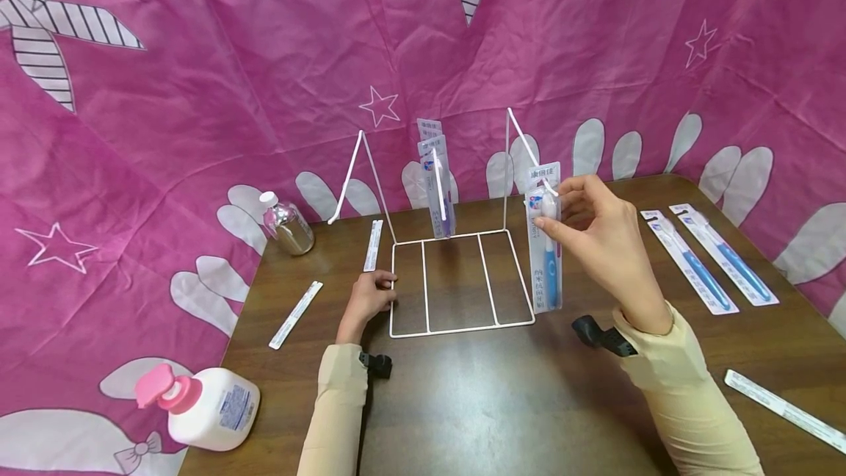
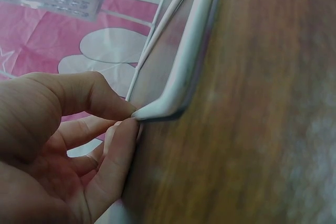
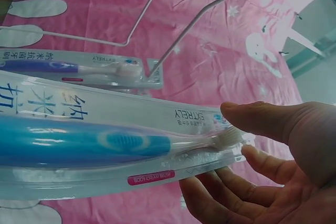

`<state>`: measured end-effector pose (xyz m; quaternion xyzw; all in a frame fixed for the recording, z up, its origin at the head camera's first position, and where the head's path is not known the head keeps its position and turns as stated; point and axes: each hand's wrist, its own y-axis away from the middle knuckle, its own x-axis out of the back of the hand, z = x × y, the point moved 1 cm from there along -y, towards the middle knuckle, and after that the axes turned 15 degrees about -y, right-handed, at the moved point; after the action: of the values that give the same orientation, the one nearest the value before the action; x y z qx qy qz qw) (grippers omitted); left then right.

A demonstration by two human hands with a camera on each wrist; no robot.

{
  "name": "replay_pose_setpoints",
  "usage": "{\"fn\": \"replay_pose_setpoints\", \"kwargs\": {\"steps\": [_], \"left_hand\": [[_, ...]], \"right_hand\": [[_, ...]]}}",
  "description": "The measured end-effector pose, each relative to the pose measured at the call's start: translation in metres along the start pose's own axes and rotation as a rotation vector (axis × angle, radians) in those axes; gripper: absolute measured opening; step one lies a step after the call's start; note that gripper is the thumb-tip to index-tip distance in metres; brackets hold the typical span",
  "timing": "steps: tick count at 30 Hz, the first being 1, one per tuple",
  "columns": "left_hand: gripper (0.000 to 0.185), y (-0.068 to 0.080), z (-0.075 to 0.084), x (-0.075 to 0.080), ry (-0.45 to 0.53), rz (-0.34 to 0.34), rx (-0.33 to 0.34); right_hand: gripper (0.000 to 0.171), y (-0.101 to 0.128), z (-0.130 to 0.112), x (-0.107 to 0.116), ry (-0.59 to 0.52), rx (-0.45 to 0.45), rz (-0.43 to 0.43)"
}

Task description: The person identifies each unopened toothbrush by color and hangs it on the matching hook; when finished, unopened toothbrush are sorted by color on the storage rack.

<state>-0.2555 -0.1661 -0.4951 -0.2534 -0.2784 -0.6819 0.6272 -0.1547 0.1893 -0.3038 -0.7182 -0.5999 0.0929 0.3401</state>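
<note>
My right hand [image 1: 598,230] pinches a packaged blue toothbrush [image 1: 551,270] near its upper end, thumb in front and fingers behind. The pack hangs upright at the right arm of a white wire rack [image 1: 463,329], whose tip shows in front of the card top. In the right wrist view, the blue toothbrush [image 3: 105,142] lies across the frame under the thumb. My left hand [image 1: 367,300] pinches the rack's base wire at the left side; the left wrist view shows thumb and finger at a bent corner [image 2: 165,108]. Packaged purple toothbrushes [image 1: 436,189] hang on the middle arm.
Two packaged blue toothbrushes [image 1: 690,263] lie on the table at the right. White printed strips [image 1: 295,316] lie on both sides. A silver bottle with a white cap [image 1: 291,230] stands back left, and a white pump bottle [image 1: 214,410] front left. Pink cloth [image 1: 264,94] hangs behind.
</note>
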Motion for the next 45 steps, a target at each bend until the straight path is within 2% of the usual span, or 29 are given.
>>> {"fn": "replay_pose_setpoints", "kwargs": {"steps": [12, 28, 39, 45], "left_hand": [[0.031, 0.000, -0.002, 0.001, 0.008, 0.003, 0.010], [0.030, 0.001, -0.002, 0.004, -0.015, 0.010, 0.007], [0.031, 0.002, 0.001, 0.003, 0.000, 0.010, 0.000], [0.030, 0.001, -0.001, 0.000, 0.001, 0.009, 0.007]], "right_hand": [[0.038, -0.033, 0.023, -0.015, -0.016, 0.011, 0.061], [0.041, -0.089, 0.056, -0.035, 0.023, -0.016, 0.067], [0.040, -0.113, 0.072, -0.043, 0.072, -0.013, 0.074], [0.039, -0.118, 0.079, -0.046, 0.074, -0.029, 0.078]]}}
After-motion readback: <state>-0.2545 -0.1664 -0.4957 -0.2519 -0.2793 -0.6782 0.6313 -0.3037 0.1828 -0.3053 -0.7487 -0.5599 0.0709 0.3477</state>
